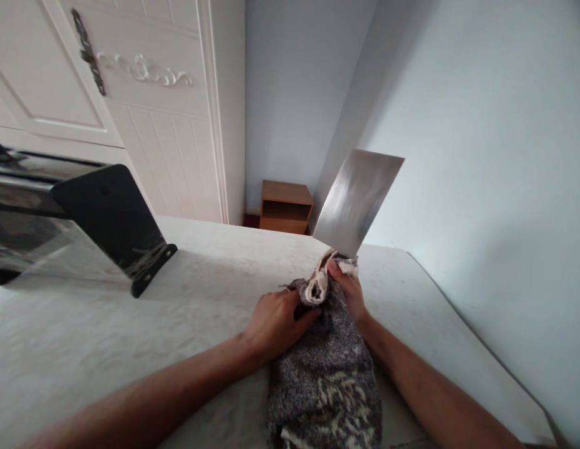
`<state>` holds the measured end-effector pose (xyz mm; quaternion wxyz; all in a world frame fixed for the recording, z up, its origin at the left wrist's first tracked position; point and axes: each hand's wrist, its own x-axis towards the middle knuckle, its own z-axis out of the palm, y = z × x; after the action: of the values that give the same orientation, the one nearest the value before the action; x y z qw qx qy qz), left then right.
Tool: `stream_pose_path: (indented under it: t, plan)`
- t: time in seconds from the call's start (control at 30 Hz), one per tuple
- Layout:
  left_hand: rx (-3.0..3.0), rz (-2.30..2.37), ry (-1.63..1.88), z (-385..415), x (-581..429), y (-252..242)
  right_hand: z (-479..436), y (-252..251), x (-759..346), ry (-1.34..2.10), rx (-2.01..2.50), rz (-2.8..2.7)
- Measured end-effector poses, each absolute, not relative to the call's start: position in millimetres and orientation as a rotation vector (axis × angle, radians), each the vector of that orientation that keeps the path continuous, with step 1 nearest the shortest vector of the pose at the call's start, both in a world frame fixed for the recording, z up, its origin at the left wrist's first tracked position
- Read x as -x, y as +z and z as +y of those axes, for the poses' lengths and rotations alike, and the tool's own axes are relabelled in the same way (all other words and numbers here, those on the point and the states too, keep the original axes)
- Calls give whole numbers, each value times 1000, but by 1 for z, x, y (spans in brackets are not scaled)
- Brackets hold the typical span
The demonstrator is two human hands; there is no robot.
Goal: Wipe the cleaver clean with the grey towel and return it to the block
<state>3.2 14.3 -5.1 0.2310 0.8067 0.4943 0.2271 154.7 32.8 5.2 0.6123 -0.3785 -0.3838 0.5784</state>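
A broad steel cleaver blade (356,201) stands up from a bundle of grey speckled cloth (327,368) on a white marbled counter (131,349). My left hand (275,324) is closed around the wrapped part at the base, where the handle is hidden. My right hand (348,288) pinches a pale fold of the cloth right under the blade. The cloth trails toward me between my forearms.
A black and steel rack (107,224) stands on the counter at the left. Behind it are white cabinet doors (145,93). A small wooden shelf box (285,206) sits in the far corner. A pale wall (481,187) runs along the right edge.
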Motion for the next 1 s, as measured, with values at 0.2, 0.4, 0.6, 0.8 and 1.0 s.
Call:
stream_pose_path:
  t: [0.2, 0.4, 0.6, 0.8, 1.0]
  plan:
    - [-2059, 1426, 676, 15, -5, 1, 31, 0, -159, 1179, 877, -1063]
    - [-1933, 1449, 711, 12, -8, 3, 28, 5, -158, 988, 922, -1310]
    - [-1810, 1314, 877, 11, -6, -4, 20, 7, -153, 969, 848, -1411]
    - [-1713, 1184, 1038, 10, -8, -9, 17, 6, -154, 1015, 853, -1350]
    - [-1761, 1078, 1023, 15, -8, -10, 18, 2, -156, 1072, 850, -1467]
